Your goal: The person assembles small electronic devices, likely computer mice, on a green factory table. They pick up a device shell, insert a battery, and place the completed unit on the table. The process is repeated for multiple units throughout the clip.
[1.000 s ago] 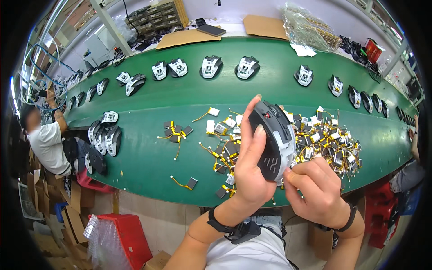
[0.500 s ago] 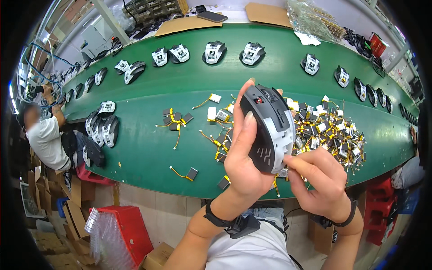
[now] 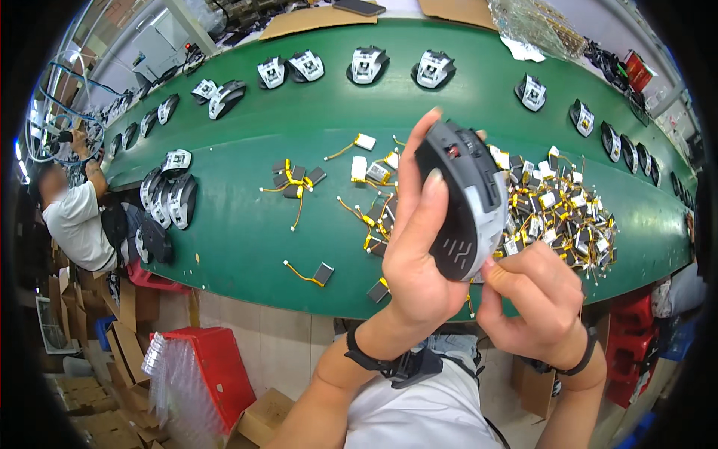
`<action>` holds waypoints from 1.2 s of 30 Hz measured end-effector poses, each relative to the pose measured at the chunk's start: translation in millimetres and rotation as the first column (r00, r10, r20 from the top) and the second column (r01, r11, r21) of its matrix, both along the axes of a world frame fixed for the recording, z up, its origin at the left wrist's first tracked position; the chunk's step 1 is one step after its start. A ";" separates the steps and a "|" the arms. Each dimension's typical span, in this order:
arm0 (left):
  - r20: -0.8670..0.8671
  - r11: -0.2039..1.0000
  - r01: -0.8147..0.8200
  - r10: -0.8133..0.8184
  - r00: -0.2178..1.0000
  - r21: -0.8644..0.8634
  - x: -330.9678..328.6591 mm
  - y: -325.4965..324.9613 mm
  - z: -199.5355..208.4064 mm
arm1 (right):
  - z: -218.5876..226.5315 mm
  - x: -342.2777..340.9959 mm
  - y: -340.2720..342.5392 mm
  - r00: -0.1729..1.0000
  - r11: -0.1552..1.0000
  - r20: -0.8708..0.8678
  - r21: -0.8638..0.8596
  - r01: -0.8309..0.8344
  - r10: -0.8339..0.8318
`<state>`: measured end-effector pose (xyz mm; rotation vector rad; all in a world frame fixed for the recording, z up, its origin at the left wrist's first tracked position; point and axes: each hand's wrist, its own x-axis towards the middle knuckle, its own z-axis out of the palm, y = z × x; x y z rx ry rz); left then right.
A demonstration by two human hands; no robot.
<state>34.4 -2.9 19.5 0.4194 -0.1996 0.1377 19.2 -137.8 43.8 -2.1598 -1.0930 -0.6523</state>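
Above green table | left hand grips mouse shell, now tilted sideways | right hand pinches its lower edge

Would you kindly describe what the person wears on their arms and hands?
Both forearms are bare, with no gloves or sleeves. The left hand has a black strap with a buckle at its wrist; the right hand has a thin black band at its wrist.

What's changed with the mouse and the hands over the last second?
The left hand has turned the mouse more edge-on, still gripping it. The right hand stays pinched at its lower edge. The battery pile on the green table is unchanged.
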 end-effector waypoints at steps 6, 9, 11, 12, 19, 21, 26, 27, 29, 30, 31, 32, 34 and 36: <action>0.059 0.990 0.129 -0.132 0.989 0.060 2.5 5.5 -0.9 | -1.4 -0.7 -4.6 0.999 0.999 -0.030 -0.023 -0.033 0.032; 0.033 0.980 0.196 -0.194 0.980 -0.038 3.1 7.6 -10.2 | -2.2 -4.2 -10.0 0.989 1.000 -0.147 0.015 -0.019 0.021; 0.021 0.974 0.213 -0.212 0.977 -0.077 3.5 8.0 -13.5 | -6.6 -6.4 -16.2 0.982 0.999 -0.188 0.042 -0.009 0.016; 0.014 0.970 0.221 -0.221 0.975 -0.098 2.7 8.1 -14.5 | -11.8 -9.9 -14.1 0.935 0.980 -0.355 0.188 0.061 0.010; -0.041 0.992 0.121 -0.122 0.992 -0.045 4.9 17.1 -19.4 | -30.5 -17.7 -29.6 0.713 0.841 -0.674 0.488 0.233 0.193; -0.083 0.992 0.122 -0.123 0.989 -0.019 5.1 16.1 -22.7 | -35.5 -17.6 -28.1 0.750 0.693 -0.604 0.663 0.284 0.270; -0.057 0.970 0.193 -0.204 0.977 -0.149 5.1 11.0 -29.2 | -38.2 -7.2 2.7 0.731 0.464 -0.516 0.832 0.304 0.447; -0.057 0.967 0.196 -0.207 0.977 -0.162 5.3 10.9 -30.1 | -35.8 -7.6 3.3 0.669 0.442 -0.489 0.859 0.259 0.559; -0.099 0.970 0.185 -0.202 0.974 -0.157 1.5 11.6 -26.6 | -32.7 -7.7 6.5 0.752 0.635 -0.540 0.742 0.214 0.377; -0.141 0.979 0.152 -0.171 0.975 -0.134 0.0 10.6 -24.5 | -32.1 -8.6 13.1 0.834 0.754 -0.522 0.617 0.224 0.179; -0.182 0.987 0.120 -0.139 0.973 -0.110 -0.7 8.5 -22.8 | -32.3 -10.1 17.6 0.829 0.770 -0.553 0.563 0.299 0.082; -0.219 0.991 0.094 -0.112 0.969 -0.092 -1.4 7.0 -22.9 | -33.4 -8.8 19.1 0.892 0.827 -0.452 0.499 0.257 -0.004; -0.226 0.983 0.098 -0.132 0.965 -0.154 -3.4 9.2 -27.2 | -35.9 -4.2 22.1 0.969 0.918 -0.206 0.340 0.202 -0.136; -0.257 0.980 0.093 -0.137 0.957 -0.176 -4.6 13.4 -30.7 | -37.6 -4.5 23.4 0.969 0.945 -0.130 0.228 0.236 -0.210</action>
